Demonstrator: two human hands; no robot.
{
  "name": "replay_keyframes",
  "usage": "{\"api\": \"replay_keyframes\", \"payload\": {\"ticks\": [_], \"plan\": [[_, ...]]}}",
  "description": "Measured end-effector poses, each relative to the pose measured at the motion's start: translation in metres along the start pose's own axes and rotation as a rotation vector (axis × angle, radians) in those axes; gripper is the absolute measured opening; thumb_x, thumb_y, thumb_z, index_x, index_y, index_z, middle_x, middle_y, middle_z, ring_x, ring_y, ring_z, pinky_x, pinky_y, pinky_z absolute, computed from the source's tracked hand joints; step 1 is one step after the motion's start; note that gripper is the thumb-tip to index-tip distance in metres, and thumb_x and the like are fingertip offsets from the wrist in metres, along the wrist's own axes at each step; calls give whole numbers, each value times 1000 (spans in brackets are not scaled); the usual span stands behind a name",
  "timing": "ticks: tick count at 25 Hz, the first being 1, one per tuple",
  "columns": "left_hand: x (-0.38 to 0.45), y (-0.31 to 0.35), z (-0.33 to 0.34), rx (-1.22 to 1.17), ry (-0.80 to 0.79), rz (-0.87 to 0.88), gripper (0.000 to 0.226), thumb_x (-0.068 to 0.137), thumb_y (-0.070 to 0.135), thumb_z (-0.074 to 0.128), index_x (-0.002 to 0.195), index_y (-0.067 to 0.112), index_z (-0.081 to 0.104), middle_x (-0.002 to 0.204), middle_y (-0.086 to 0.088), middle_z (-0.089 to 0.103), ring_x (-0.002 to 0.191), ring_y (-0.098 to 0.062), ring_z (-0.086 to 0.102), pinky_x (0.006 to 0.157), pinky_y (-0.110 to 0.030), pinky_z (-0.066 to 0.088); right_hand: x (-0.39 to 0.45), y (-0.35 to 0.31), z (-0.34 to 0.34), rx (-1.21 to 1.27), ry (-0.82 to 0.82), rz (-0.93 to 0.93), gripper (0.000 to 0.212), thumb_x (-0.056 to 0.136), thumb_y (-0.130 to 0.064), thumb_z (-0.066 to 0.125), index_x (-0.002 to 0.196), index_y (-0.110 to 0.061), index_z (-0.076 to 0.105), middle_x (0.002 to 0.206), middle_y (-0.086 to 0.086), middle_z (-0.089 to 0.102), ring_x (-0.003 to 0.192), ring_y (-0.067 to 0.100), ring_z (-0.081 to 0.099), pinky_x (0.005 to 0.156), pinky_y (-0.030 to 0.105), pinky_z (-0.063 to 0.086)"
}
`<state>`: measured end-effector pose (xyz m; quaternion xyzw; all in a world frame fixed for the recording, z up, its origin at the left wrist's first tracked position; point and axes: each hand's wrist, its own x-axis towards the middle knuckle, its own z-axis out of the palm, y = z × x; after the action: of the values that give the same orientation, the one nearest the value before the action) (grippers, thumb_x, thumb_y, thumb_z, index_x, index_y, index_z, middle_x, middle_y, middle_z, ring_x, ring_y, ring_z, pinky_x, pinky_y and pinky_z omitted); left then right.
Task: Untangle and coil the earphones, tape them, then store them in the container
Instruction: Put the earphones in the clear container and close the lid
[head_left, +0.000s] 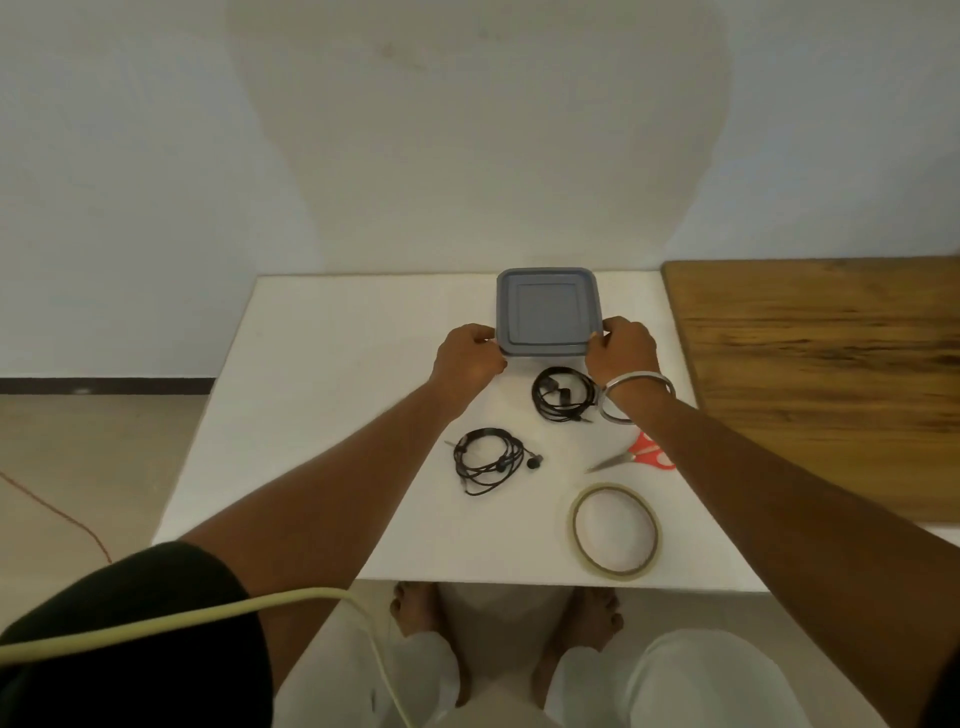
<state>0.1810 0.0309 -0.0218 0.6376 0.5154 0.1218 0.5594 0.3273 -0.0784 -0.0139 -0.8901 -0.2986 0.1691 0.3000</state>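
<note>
A square grey-blue container (546, 310) with its lid on stands at the far middle of the white table (332, 415). My left hand (466, 358) grips its near left corner and my right hand (623, 349) grips its near right corner. Two black earphone bundles lie in front of it: one coiled set (563, 395) just below the container beside my right wrist, the other (488, 460) nearer and to the left. A roll of clear tape (614, 530) lies flat near the table's front edge.
Red-handled scissors (636, 454) lie partly under my right forearm, blades pointing left. A wooden board (831, 384) adjoins the table on the right. A wall stands right behind the table. A pale cable (208, 618) crosses my left arm.
</note>
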Motion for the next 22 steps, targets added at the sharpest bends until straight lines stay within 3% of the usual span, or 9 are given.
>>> {"api": "replay_keyframes", "payload": {"ticks": [6, 9, 13, 18, 22], "plan": [[-22, -32, -55, -24, 62, -28, 30, 86, 1, 53, 111, 15, 62, 91, -4, 68, 98, -27, 70, 83, -34, 54, -36, -44, 36, -81, -69, -61, 30, 96, -15, 44, 117, 5, 53, 118, 23, 55, 104, 38, 56, 88, 40, 47], [-36, -50, -75, -80, 79, -43, 24, 87, 0, 56, 104, 16, 61, 94, -8, 68, 101, -32, 68, 90, -42, 54, -58, -58, 49, -127, -86, -99, 29, 95, -14, 42, 114, 6, 52, 116, 23, 53, 102, 37, 55, 83, 37, 44], [-56, -75, -92, -167, 101, -78, 28, 89, -3, 56, 117, 2, 61, 96, -12, 68, 94, -29, 70, 94, -46, 54, -85, -67, 62, -177, -122, -150, 26, 95, -12, 41, 112, 6, 50, 114, 24, 51, 104, 36, 52, 83, 34, 40], [-73, -94, -105, -239, 137, -129, 30, 89, -2, 59, 119, 4, 62, 90, -6, 69, 88, -24, 71, 94, -40, 55, -110, -71, 72, -266, -160, -198, 26, 95, -12, 40, 110, 6, 50, 112, 23, 52, 107, 33, 48, 90, 35, 40], [-79, -98, -107, -286, 141, -127, 30, 88, -2, 62, 117, 4, 61, 88, -7, 68, 88, -25, 71, 94, -39, 55, -125, -83, 80, -382, 43, -284, 36, 89, -20, 49, 122, -4, 45, 123, 16, 42, 110, 32, 43, 87, 42, 41]]}}
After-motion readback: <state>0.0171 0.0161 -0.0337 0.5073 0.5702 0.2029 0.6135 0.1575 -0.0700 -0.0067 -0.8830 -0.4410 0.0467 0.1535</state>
